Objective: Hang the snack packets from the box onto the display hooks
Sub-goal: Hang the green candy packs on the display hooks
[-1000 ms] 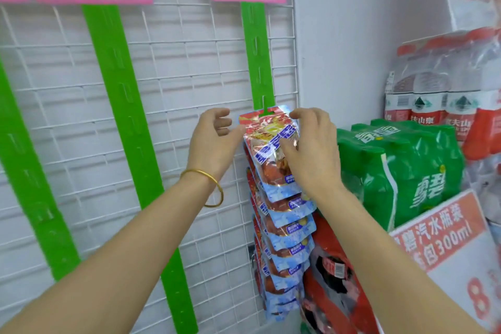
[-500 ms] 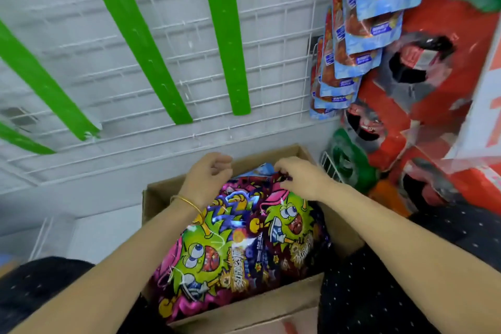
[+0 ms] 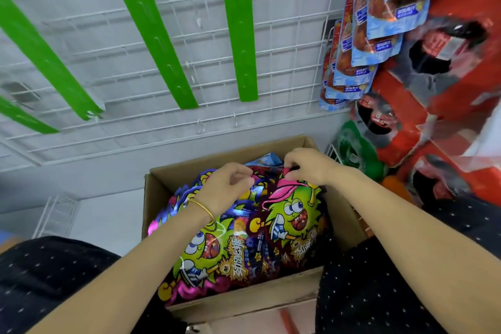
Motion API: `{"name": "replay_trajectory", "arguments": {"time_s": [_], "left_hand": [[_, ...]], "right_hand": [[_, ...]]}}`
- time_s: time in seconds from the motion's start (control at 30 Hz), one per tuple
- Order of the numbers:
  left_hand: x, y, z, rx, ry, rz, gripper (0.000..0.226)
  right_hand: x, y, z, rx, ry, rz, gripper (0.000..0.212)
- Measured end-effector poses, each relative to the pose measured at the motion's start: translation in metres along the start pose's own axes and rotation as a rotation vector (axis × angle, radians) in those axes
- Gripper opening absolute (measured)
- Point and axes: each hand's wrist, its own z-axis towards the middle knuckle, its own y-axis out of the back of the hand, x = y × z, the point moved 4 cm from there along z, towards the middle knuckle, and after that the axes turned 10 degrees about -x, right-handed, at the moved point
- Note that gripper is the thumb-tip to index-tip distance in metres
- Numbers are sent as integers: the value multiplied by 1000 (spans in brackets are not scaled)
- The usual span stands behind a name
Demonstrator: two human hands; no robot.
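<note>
Since a second ago we have dropped both hands from the hanging strip down into the box, and over the last half second the left one has crept rightwards towards its partner.

At the upper left, the green strips (image 3: 151,35) on the wire grid (image 3: 284,35) carry nothing yet, so we judge that plenty of hanging remains.

Below centre, our left hand (image 3: 227,184) curls over the snack packets (image 3: 244,238). We cannot tell whether its fingers have caught anything.

These big glossy cartoon bags fill the box (image 3: 244,298), which sits at lower centre between our dark dotted trouser legs.

Just right of centre, our right hand (image 3: 309,168) pinches the top edge of a red packet (image 3: 271,170) at the back wall, half buried under the bags.

At the upper right, the hung packets (image 3: 379,43) overlap in a column down their strip.

We see three risks:
- A thin foil edge held only by thumb and fingertip may slip out.
- It may also tear near the hang hole if we tug hard.
- Pulling from beneath slippery bags could drag them over the rim, or tilt the box off our lap.
</note>
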Motion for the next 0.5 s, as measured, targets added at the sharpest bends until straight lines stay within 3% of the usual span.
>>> {"name": "replay_trajectory", "arguments": {"time_s": [0.1, 0.2, 0.33, 0.4, 0.5], "left_hand": [[1, -15, -1, 60, 16, 21, 24], [-5, -15, 3, 12, -61, 3, 17], [-29, 15, 14, -75, -137, 40, 7], [-56, 40, 20, -118, -251, 66, 8], [-100, 79, 30, -249, -431, 106, 1]], "right_hand": [[9, 12, -2, -54, 65, 177, 9], [20, 37, -8, -175, 34, 380, 11], [36, 64, -18, -111, 0, 558, 21], [49, 87, -20, -131, 44, 613, 15], [69, 132, -12, -335, 126, 705, 16]]}}
